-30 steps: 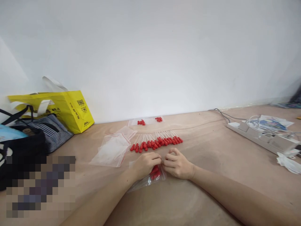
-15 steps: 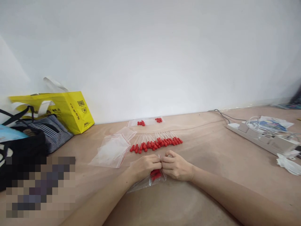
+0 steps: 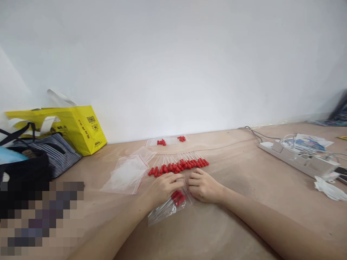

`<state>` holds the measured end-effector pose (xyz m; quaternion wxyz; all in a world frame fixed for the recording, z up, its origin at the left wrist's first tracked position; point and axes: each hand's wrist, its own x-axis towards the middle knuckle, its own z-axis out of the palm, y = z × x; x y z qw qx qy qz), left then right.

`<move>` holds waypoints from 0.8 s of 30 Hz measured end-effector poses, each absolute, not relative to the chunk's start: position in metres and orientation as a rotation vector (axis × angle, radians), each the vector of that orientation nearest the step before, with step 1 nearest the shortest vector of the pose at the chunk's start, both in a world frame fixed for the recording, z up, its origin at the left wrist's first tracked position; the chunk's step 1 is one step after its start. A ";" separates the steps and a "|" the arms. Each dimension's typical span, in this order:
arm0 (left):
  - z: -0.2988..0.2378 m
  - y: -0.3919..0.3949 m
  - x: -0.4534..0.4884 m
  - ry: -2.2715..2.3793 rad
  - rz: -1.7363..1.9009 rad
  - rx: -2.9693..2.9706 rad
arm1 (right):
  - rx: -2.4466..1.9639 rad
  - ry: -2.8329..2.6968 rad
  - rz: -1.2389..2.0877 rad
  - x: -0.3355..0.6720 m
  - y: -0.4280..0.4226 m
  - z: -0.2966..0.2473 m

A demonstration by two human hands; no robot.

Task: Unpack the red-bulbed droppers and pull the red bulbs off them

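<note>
Near bag: a clear zip bag [image 3: 164, 215] is lying on the brown tabletop [image 3: 230, 231] in front of the person, slanting between the two hands; it is containing a bundle of red-tipped sticks [image 3: 178, 198], with the red ends pointing toward the bag's upper right end.
Left hand: the left hand [image 3: 166, 186] is covering part of the bag's upper side; its fingers are standing narrow, holding the bag near its right end.
Right hand: the right hand [image 3: 204, 186] is resting at the bag's right end; its fingers are curling inward, held narrow on the edge of the film, and the fingertips are partly hidden.
Right side: a crumpled white sheet [image 3: 329, 188] is lying just beside a white power strip [image 3: 288, 162], which is carrying adapters and cables; printed papers [image 3: 310, 142] are lying behind the strip.
Left side: a black bag [image 3: 29, 169] is standing near a striped pouch [image 3: 58, 155], with a yellow bag [image 3: 86, 133] standing behind them.
Middle row: loose red-tipped sticks [image 3: 187, 164] are lying fanned beyond the hands, red ends facing the person; a stack of flat clear bags [image 3: 126, 177] is lying at their left.
Far row: more clear bags [image 3: 172, 140] containing red-tipped items are lying near the white wall [image 3: 173, 65].
</note>
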<state>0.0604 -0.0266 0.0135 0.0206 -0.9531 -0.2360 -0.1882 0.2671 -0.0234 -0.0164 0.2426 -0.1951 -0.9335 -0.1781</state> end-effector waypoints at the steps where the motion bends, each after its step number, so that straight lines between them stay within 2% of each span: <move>1: 0.013 -0.032 0.057 -0.846 -0.646 -2.959 | -0.578 -2.524 -0.389 0.270 -0.025 -0.015; 4: 0.010 -0.051 0.041 -1.159 -0.759 -3.009 | -0.651 -2.481 -0.013 0.277 -0.027 -0.011; 8: 0.006 -0.073 0.019 -1.328 -0.582 -3.104 | -0.666 -2.411 0.339 0.279 -0.027 -0.010; 12: 0.007 -0.078 0.015 -1.379 -0.432 -3.162 | -0.799 -2.328 0.458 0.269 -0.027 -0.015; 24: 0.001 -0.070 0.016 -1.360 -0.460 -3.189 | -0.822 -2.305 0.672 0.260 -0.030 -0.010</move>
